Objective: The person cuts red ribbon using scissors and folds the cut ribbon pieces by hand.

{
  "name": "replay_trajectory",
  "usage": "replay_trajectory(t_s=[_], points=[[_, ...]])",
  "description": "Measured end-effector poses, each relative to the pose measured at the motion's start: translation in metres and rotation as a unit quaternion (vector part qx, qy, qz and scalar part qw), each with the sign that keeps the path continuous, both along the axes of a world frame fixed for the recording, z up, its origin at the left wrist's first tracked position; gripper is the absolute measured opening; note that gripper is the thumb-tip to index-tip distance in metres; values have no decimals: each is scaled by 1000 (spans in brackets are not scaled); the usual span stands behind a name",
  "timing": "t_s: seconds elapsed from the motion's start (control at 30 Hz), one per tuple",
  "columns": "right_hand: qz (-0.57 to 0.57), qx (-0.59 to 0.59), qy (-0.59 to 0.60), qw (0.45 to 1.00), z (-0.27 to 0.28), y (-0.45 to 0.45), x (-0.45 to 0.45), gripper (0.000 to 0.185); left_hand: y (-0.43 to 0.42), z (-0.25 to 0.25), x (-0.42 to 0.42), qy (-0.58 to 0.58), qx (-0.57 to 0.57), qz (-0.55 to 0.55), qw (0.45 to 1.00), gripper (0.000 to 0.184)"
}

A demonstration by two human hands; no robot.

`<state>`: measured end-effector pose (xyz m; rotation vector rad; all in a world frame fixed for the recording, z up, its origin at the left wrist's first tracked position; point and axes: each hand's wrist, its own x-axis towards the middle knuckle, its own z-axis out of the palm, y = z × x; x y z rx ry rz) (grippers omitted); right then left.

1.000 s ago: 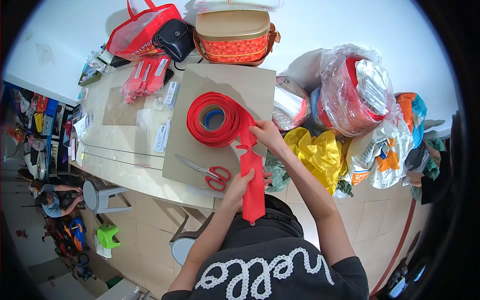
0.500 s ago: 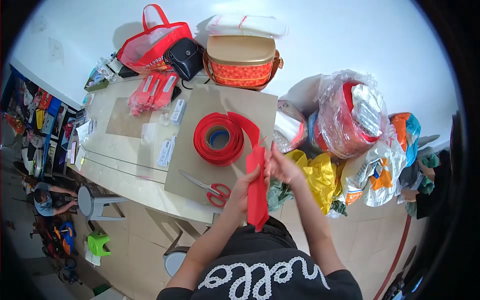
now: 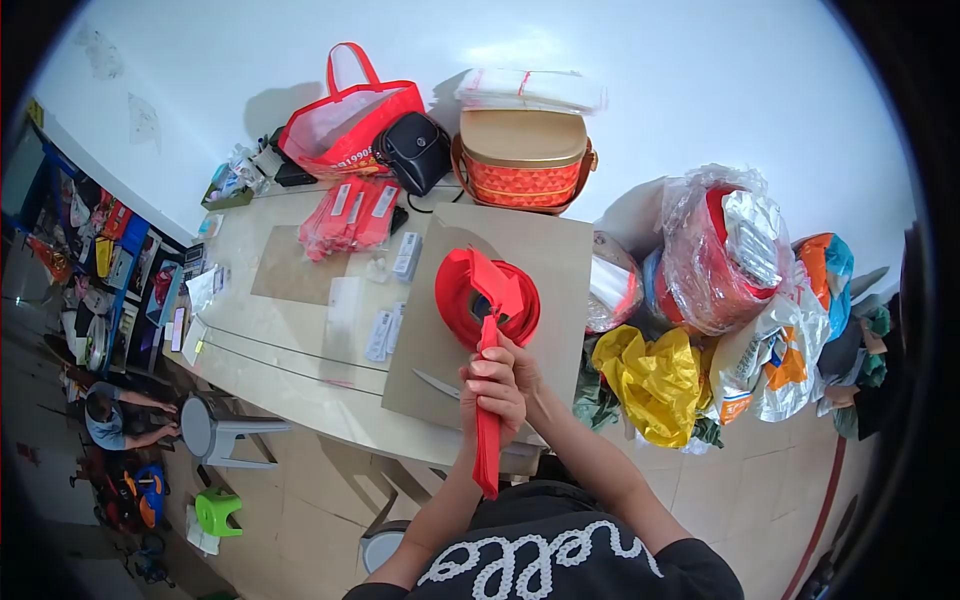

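Observation:
My left hand (image 3: 490,398) is wrapped around a folded, layered bundle of red ribbon (image 3: 487,452), held upright on edge in front of my body. Close against it, my right hand (image 3: 523,368) grips the upper part of the same bundle, its fingers partly hidden. From the top of the bundle a length of ribbon loops over the red ribbon roll (image 3: 455,318), which lies on the grey board (image 3: 560,260) and is partly covered. Just left of my left hand shows a blade of the scissors (image 3: 436,383); their handles are hidden behind my hand and arm.
Several red packets (image 3: 350,215) and small white boxes (image 3: 406,257) lie on the table's left. A red tote bag (image 3: 350,125), black pouch (image 3: 413,155) and lidded basket (image 3: 525,160) stand along the wall. Bags, including a yellow one (image 3: 650,385), crowd the right. A person (image 3: 120,415) sits far left.
The bundle has turned from its flat face to its edge, and the ribbon's free length now loops over the roll. My right hand has closed in beside my left. The view has shifted.

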<state>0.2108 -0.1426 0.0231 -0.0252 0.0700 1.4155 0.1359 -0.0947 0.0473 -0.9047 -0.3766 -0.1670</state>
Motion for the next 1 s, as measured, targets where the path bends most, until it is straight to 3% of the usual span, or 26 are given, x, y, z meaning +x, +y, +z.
replay_trajectory(t_s=[0.1, 0.13, 0.23, 0.27, 0.37, 0.4, 0.43, 0.5, 0.6, 0.7, 0.8, 0.9, 1.0], points=[[-90, -41, -107, 989, -11, 26, -14, 18, 14, -6, -17, -43, 2, 22, 999, 20], [-67, -42, -117, 990, -10, 31, -18, 12, 18, -8, -24, -56, 7, 31, 998, 22], [-55, -71, -201, 975, 0, 46, -36, 10, 39, -6, -59, 23, 99, 48, 994, 22], [-43, -82, -214, 972, 4, 52, -42, 11, 43, -8, -69, -1, 87, 50, 995, 36], [2, -148, -310, 939, 31, 65, -58, 16, 74, -24, -101, 53, 334, 55, 939, 52], [-4, -149, -328, 933, 28, 71, -64, 19, 82, -28, -109, 44, 381, 62, 922, 65], [-10, -149, -346, 926, 22, 77, -69, 21, 93, -30, -122, 81, 521, 50, 848, 61], [-12, -166, -375, 912, 18, 86, -79, 22, 115, -17, -145, 152, 755, 19, 637, 61], [-9, -214, -426, 879, 15, 92, -95, 17, 138, -11, -169, 248, 754, 21, 608, 68], [-21, -256, -498, 829, 12, 95, -113, 15, 148, 3, -191, 280, 713, 28, 642, 58], [-45, -281, -526, 802, 21, 92, -131, 16, 146, -5, -199, 313, 853, 63, 414, 38], [-110, -253, -541, 794, 21, 92, -148, 19, 138, -1, -200, 416, 812, 155, 379, 23], [-141, -224, -548, 793, 25, 86, -154, 21, 139, 3, -203, 384, 830, 226, 336, 23]])
